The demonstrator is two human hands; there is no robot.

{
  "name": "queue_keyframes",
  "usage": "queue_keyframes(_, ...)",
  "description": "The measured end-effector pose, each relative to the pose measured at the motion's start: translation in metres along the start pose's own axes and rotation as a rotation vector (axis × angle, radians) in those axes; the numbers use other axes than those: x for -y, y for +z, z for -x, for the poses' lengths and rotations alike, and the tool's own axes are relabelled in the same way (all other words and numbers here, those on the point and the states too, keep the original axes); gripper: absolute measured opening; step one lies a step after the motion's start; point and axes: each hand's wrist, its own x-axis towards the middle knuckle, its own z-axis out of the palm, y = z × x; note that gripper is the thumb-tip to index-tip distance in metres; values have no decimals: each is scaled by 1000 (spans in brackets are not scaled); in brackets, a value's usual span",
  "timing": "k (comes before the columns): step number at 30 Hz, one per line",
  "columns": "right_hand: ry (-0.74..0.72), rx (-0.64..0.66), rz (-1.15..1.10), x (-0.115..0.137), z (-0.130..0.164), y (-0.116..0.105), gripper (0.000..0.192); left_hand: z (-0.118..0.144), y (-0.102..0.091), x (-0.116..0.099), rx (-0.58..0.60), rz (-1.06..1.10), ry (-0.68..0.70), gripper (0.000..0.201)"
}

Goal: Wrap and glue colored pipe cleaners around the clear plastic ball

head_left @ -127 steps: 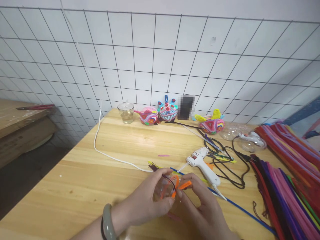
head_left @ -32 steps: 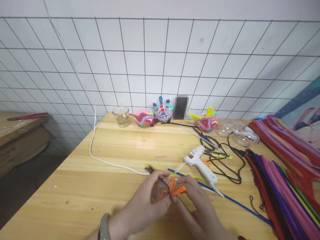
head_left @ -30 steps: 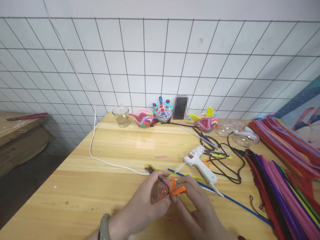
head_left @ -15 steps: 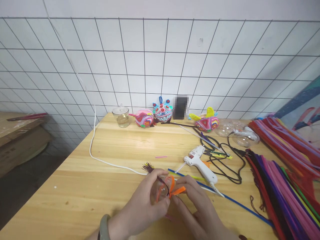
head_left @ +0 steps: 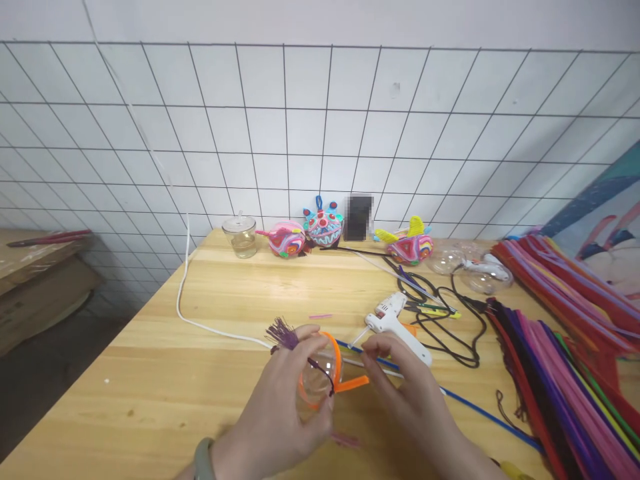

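A clear plastic ball (head_left: 319, 375) sits in my left hand (head_left: 283, 393), whose thumb and fingers wrap round it. An orange fuzzy strip (head_left: 338, 353) curves round the ball, with one end (head_left: 354, 384) sticking out to the right. A dark cord crosses the ball from a purple tassel (head_left: 283, 333), which pokes out beyond my left fingers. My right hand (head_left: 407, 383) is off to the right of the ball, fingers curled and tips slightly apart, with nothing visible in them. Behind it lies a white glue gun (head_left: 395, 320).
Blue pipe cleaner (head_left: 490, 417) and black cable (head_left: 445, 320) cross the right side. Colourful pipe cleaner bundles (head_left: 560, 373) lie at far right. Against the wall stand a lidded glass (head_left: 240, 239), decorated balls (head_left: 324, 227) and clear plastic shells (head_left: 483, 273).
My right hand has let go of the orange strip and drawn back right. The strip's upper part now arches over the ball. The tassel has shifted left.
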Motion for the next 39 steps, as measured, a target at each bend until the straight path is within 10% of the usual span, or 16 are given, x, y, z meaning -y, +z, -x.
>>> queue_keyframes(12, 308, -219, 243, -71, -28, -67, 23, -15, -15, 20, -378, 636, -332, 43)
queue_keyframes(19, 163, -20, 276, -51, -20, -42, 20, -26, -27, 25, -527, 954, -433, 34)
queue_keyframes(25, 58, 146, 320, -30, -15, -20, 21, -30, -34, 28, -568, 1023, -508, 35)
queue_keyframes(34, 422, -119, 662, -99, -33, -95, 24, -29, -32, 30, -569, 1037, -522, 40)
queue_keyframes(39, 487, -29, 716, -108, -34, -92, 16, -30, -35, 32, -585, 1054, -506, 39)
